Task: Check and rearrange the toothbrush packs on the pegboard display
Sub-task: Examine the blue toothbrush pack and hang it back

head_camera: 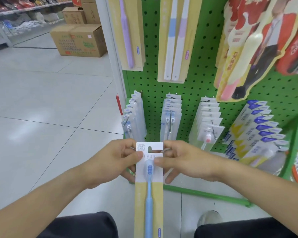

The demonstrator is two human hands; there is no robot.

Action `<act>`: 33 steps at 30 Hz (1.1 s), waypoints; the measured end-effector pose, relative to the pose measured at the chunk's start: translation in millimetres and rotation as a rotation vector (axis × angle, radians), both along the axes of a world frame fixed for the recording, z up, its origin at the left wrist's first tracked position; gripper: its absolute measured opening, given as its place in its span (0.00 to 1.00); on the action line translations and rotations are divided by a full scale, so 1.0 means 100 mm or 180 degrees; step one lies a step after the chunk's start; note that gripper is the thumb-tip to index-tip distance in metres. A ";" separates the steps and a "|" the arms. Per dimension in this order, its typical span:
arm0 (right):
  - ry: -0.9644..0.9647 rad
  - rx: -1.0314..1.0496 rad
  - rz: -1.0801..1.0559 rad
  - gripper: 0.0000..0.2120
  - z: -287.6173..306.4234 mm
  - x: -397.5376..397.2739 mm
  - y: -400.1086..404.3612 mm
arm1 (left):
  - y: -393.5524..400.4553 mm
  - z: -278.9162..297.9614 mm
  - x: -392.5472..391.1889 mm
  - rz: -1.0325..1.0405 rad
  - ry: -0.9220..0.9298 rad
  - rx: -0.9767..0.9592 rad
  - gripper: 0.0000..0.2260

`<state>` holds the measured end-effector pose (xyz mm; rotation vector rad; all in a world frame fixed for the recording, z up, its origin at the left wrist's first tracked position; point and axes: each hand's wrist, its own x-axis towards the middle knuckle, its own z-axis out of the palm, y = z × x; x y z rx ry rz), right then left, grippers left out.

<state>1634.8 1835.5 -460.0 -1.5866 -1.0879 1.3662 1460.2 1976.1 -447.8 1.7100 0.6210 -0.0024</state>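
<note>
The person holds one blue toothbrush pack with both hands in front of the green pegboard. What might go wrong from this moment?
1. Both hands, left hand and right hand, pinch only the top of the blue toothbrush pack; its thin hang tab may bend or tear.
2. The matching yellow-card packs hang high on the pegboard, while the clear packs hang closer, so it may go on the wrong hook.

Green pegboard point(201, 54) carries the stock here: hooks along its lower row hold stacks of clear toothbrush packs point(170, 115), with blue-and-yellow packs point(258, 134) hanging at the right. Above hang tall yellow-carded packs point(175, 40). On the pale tiled floor point(46, 103) sit cardboard boxes point(79, 40), and a green base rail point(206, 194).
</note>
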 end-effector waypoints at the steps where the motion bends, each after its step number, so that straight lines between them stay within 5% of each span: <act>1: 0.0120 0.0046 -0.0224 0.14 0.02 0.02 0.01 | 0.00 -0.01 0.02 0.0003 0.0022 0.0035 0.08; 7: -0.0404 0.0427 -0.0833 0.05 0.02 0.09 0.11 | -0.13 0.02 0.19 0.0296 -0.0127 -0.0129 0.04; 19: 0.0049 0.0665 -0.1043 0.16 0.03 0.09 0.02 | -0.28 0.11 0.39 0.0887 -0.0694 0.0523 0.03; 26: -0.2202 0.1548 -0.1317 0.19 -0.02 0.13 -0.07 | -0.35 0.15 0.46 0.1142 -0.0734 0.0738 0.03; 29: -0.2346 0.1551 -0.1002 0.22 0.06 0.13 -0.08 | -0.37 0.17 0.50 0.1171 -0.0764 0.0727 0.03; 33: -0.2681 0.1597 -0.0414 0.12 0.19 0.12 -0.04 | -0.38 0.16 0.55 0.1265 -0.0979 0.0521 0.02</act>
